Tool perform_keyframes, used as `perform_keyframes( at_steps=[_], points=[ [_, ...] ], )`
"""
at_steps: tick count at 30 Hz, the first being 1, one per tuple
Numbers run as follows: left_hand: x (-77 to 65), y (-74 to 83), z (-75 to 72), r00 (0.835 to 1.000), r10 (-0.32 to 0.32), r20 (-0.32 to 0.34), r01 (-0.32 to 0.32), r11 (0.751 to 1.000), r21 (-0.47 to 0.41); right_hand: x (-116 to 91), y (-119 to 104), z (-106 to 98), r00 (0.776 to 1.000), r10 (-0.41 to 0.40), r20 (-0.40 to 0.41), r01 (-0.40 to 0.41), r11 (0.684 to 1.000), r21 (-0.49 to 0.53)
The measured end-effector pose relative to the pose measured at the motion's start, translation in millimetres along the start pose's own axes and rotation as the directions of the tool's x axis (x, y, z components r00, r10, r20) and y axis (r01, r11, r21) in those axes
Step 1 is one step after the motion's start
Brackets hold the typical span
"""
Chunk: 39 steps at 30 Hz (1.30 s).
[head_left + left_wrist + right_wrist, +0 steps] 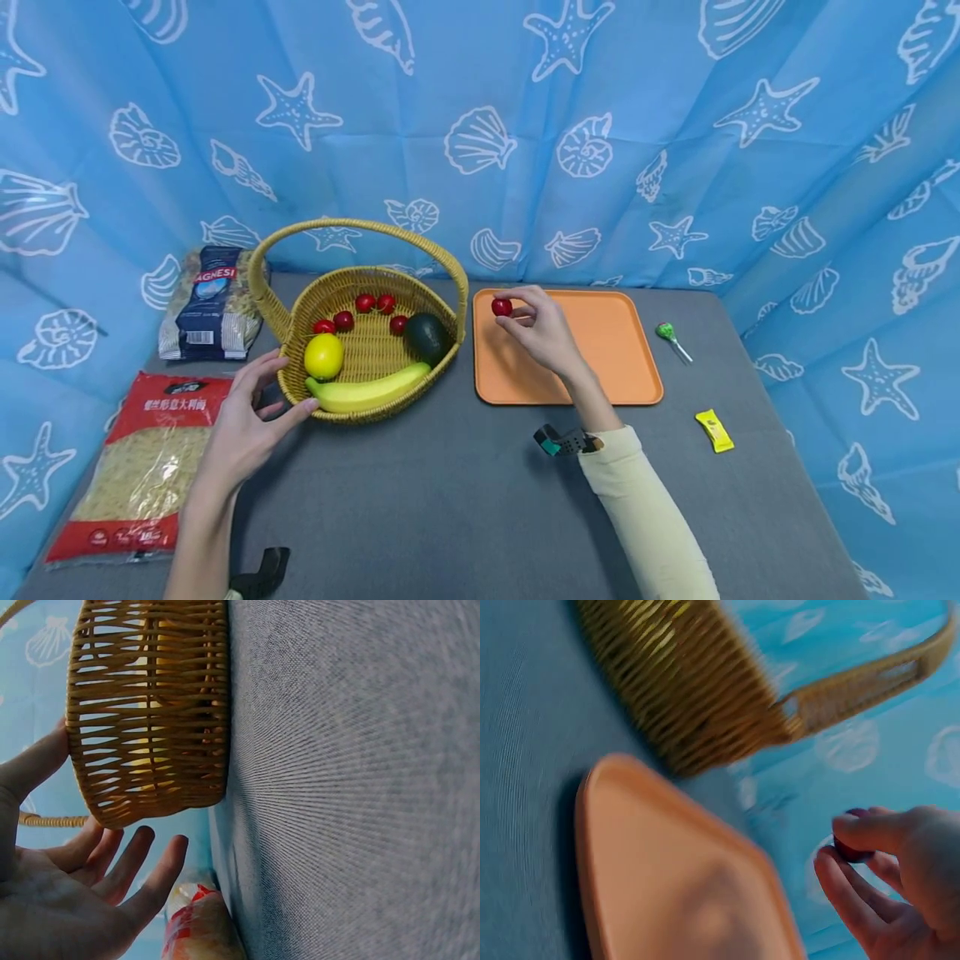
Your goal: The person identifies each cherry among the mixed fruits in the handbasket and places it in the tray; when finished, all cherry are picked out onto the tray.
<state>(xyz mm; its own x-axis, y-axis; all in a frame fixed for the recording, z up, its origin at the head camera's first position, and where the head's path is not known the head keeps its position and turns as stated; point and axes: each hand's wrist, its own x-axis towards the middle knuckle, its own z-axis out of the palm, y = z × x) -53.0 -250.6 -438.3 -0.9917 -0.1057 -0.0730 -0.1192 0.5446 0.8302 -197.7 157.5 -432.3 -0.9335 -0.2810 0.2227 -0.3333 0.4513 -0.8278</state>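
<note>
My right hand [538, 329] pinches a dark red cherry [502, 307] between thumb and fingertips, above the left part of an orange tray [607, 350]. In the right wrist view the cherry [853, 838] shows partly behind the thumb. At the left end of a wicker basket [382, 412], my left hand [243, 425] touches the rim with spread, fairly straight fingers; the thumb lies at the front rim. Several red cherries [343, 321], a yellow lemon [324, 357], a banana [371, 390] and a dark green avocado [427, 337] lie inside the basket, whose handle stands upright.
Left of the basket, a blue-labelled pasta bag [213, 304] is at the back and a red pasta bag [142, 467] lies nearer. Right of the tray are a green lollipop [666, 332] and a yellow-wrapped candy [714, 431]. A blue seashell curtain [480, 192] hangs behind the grey table.
</note>
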Motion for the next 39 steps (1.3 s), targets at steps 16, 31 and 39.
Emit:
perform_keyframes(
  at_steps=[16, 31, 39],
  points=[
    [1.2, 0.2, 1.2, 1.0, 0.007, 0.01, -0.007, 1.0, 0.008, 37, 46, 19, 0.996, 0.089, 0.032, -0.074, 0.941, -0.331],
    [0.4, -1.4, -1.7, 1.0, 0.016, 0.001, -0.016, 1.0, 0.021, 31, 45, 14, 0.991, 0.127, 0.042, -0.121, 0.984, -0.128],
    [-0.1, -0.8, -1.8, 1.0, 0.011, 0.007, -0.011, 1.0, 0.01, 14, 29, 5, 0.996, 0.094, 0.009, -0.094, 0.995, 0.033]
  ],
)
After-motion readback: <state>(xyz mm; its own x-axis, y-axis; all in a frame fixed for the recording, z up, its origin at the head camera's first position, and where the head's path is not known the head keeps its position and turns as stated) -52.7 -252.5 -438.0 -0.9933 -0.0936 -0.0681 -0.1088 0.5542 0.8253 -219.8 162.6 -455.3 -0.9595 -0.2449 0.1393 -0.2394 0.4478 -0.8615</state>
